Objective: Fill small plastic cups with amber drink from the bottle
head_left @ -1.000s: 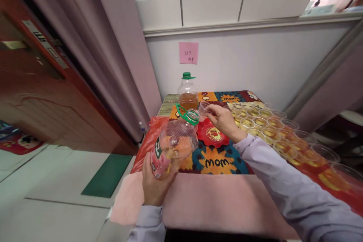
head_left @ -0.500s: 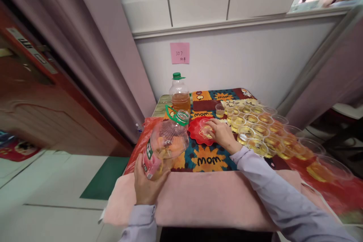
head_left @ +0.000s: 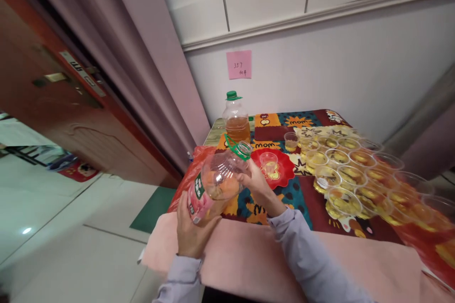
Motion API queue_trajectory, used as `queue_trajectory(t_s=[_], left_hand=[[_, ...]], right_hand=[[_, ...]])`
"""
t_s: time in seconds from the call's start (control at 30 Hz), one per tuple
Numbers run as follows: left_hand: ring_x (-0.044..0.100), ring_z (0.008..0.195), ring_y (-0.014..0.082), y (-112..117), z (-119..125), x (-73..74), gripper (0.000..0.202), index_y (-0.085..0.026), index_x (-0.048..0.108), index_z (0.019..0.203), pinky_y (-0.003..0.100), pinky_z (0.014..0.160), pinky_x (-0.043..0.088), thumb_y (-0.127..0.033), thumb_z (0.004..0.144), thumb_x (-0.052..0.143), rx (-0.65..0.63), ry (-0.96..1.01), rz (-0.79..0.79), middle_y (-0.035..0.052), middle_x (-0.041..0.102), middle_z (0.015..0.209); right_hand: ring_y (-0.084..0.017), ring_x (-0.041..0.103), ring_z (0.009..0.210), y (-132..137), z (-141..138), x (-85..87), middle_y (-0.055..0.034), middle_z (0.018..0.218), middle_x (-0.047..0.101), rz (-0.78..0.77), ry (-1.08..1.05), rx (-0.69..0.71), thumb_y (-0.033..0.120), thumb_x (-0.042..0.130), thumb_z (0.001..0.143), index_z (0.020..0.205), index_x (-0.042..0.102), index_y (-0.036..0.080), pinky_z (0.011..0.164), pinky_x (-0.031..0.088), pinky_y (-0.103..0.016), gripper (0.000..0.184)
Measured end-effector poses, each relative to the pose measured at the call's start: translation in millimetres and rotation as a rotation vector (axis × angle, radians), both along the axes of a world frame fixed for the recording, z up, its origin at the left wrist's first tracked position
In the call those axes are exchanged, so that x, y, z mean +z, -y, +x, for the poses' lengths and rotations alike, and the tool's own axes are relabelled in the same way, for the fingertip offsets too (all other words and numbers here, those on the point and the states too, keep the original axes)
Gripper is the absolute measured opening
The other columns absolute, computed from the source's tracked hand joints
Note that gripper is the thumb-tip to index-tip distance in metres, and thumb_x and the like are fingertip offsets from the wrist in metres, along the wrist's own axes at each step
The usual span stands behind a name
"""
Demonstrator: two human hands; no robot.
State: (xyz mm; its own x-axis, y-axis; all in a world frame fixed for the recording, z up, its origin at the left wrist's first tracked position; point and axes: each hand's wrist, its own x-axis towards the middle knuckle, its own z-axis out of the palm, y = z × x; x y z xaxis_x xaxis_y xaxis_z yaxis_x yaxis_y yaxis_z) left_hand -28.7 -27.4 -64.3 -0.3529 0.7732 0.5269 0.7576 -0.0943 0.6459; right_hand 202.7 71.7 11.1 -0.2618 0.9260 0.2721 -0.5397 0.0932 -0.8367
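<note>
A large clear plastic bottle with a pink label, a green handle ring and an uncapped mouth leans to the right over the table. My left hand is wrapped round its lower end. Up by the neck, my right hand grips the bottle's shoulder, some of its fingers hidden behind it. Just beyond that hand, a clear plastic cup stands in a red scalloped dish. How much liquid the bottle holds is hard to make out.
A second bottle, green-capped and part full of amber liquid, stands behind. Several cups of yellow liquid crowd the right side, with one cup slightly apart. A pink cloth covers the near edge; a wall rises behind.
My right hand has left the cup in the red dish and moved left onto the bottle's shoulder. My left hand still holds the bottle. The view has turned slightly left.
</note>
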Motion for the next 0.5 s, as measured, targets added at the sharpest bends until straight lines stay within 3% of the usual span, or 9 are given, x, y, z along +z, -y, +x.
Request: queue_trajectory(t_s=[0.07, 0.17, 0.23, 0.3, 0.37, 0.5], left_hand=[[0.048, 0.155, 0.0475, 2, 2, 2.4, 0.123, -0.021, 0.045, 0.161, 0.069, 0.129, 0.036, -0.064, 0.058, 0.098, -0.009, 0.021, -0.012, 0.0233, 0.054, 0.163], [0.046, 0.156, 0.0493, 4, 3, 6.1, 0.128, -0.025, 0.047, 0.161, 0.068, 0.127, 0.04, -0.064, 0.051, 0.101, -0.033, 0.287, 0.008, 0.0212, 0.048, 0.17], [0.05, 0.154, 0.0468, 2, 5, 9.3, 0.113, -0.033, 0.044, 0.164, 0.065, 0.119, 0.051, -0.073, 0.069, 0.089, 0.013, 0.559, 0.043, 0.0172, 0.041, 0.176], [0.057, 0.149, 0.0449, -3, 11, 13.1, 0.087, -0.034, 0.049, 0.161, 0.064, 0.11, 0.058, -0.083, 0.09, 0.061, 0.069, 0.768, 0.048, 0.0147, 0.047, 0.174], [0.061, 0.145, 0.045, -11, 20, 16.5, 0.082, -0.03, 0.062, 0.151, 0.065, 0.109, 0.059, -0.086, 0.095, 0.043, 0.061, 0.941, -0.006, 0.015, 0.062, 0.161], [0.06, 0.148, 0.0428, -22, 33, 19.3, 0.081, -0.03, 0.069, 0.148, 0.061, 0.112, 0.058, -0.085, 0.095, 0.044, -0.03, 1.072, -0.088, 0.0122, 0.072, 0.15]], right_hand=[[-0.034, 0.071, 0.133, -5, 2, 13.9, -0.0115, 0.134, 0.078, -0.02, -0.017, 0.052, 0.066, 0.098, 0.064, 0.123, 0.073, 0.024, 0.118, 0.052, -0.051, 0.076], [-0.033, 0.075, 0.122, -11, 6, 27.2, -0.0098, 0.125, 0.082, -0.047, -0.018, 0.122, 0.056, 0.097, 0.07, 0.116, 0.078, 0.023, 0.115, 0.055, -0.053, 0.06], [-0.032, 0.075, 0.124, -11, 6, 29.5, -0.0083, 0.127, 0.082, -0.066, -0.065, 0.117, 0.053, 0.093, 0.076, 0.118, 0.078, 0.024, 0.118, 0.053, -0.053, 0.053], [-0.031, 0.074, 0.127, -10, 3, 27.7, -0.0069, 0.129, 0.082, -0.089, -0.116, 0.064, 0.051, 0.09, 0.079, 0.121, 0.078, 0.025, 0.121, 0.051, -0.053, 0.051], [-0.031, 0.074, 0.126, -10, -2, 23.2, -0.0065, 0.127, 0.082, -0.128, -0.145, -0.015, 0.049, 0.089, 0.079, 0.119, 0.077, 0.025, 0.119, 0.053, -0.053, 0.048], [-0.03, 0.077, 0.115, -13, -10, 11.7, -0.0076, 0.118, 0.084, -0.268, -0.216, -0.157, 0.043, 0.09, 0.071, 0.111, 0.075, 0.024, 0.109, 0.059, -0.05, 0.046]])
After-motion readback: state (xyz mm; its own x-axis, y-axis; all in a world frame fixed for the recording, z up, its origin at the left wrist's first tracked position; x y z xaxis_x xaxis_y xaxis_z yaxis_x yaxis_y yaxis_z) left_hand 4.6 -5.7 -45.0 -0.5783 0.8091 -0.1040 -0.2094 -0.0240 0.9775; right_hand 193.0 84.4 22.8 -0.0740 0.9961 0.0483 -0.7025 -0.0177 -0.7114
